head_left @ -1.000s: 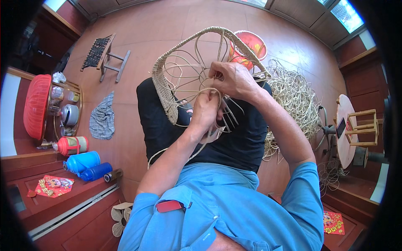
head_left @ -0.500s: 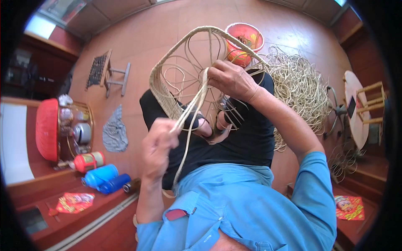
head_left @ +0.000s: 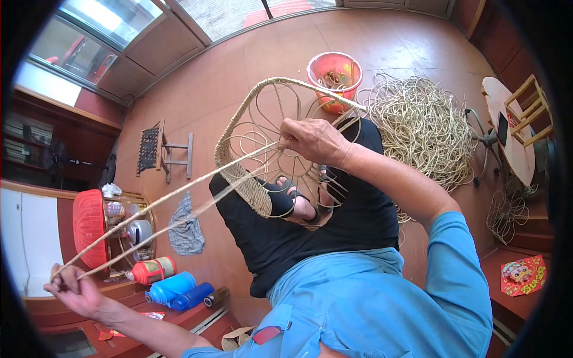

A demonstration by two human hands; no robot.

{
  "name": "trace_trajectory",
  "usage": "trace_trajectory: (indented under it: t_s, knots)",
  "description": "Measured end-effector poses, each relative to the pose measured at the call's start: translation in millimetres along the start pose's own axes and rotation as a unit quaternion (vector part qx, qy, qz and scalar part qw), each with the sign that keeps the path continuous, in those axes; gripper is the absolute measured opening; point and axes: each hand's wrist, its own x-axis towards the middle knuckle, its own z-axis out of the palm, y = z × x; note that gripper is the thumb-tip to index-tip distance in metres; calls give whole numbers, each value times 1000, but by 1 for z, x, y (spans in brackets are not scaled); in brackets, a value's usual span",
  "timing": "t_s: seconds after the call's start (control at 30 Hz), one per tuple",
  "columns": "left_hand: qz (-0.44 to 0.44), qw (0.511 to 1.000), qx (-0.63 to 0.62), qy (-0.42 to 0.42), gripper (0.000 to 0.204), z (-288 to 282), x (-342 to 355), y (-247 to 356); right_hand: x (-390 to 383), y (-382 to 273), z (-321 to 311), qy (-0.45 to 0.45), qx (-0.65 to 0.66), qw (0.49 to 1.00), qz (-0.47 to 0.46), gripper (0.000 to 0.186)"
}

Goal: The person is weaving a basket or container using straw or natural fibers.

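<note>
Far out to the left, my left hand [head_left: 77, 292] has its fingers closed around a looped straw cord [head_left: 179, 188]. Two strands of it run taut across to my right hand [head_left: 313, 140], which pinches the cord over the middle of an unfinished basket [head_left: 253, 196]. The basket rests tilted against my legs, with a band of tight weave along its left and far sides. Bare looped canes form its open bottom, through which my sandalled feet show. My right fingers cover the spot where the strands meet.
A big heap of loose straw cord [head_left: 418, 131] lies right of my legs. Beyond the basket stands a red bucket [head_left: 335, 74]. At left are a stool [head_left: 158, 149], a grey cloth [head_left: 187, 230], a red thermos [head_left: 152, 270] and blue bottles [head_left: 173, 288]. A round wooden table [head_left: 504, 125] stands at right.
My left hand has swung far out to the left, drawing the cord strands long and taut. My right hand stays over the basket. The head view has shifted, showing more of the doorway.
</note>
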Motion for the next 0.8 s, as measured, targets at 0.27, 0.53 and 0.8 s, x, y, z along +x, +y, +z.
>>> trace_trajectory:
  t_s: [0.27,0.53,0.8]
  knots:
    - [-123,981,17,-147,30,60,-4,-63,-1,-4,2,57,3,998,-25,18]
    - [-471,856,71,-202,50,82,-162,-300,-2,1,-2,35,-31,995,-85,15]
    - [-447,870,198,-60,53,87,-198,-446,0,-8,-11,-39,-52,996,-52,19]
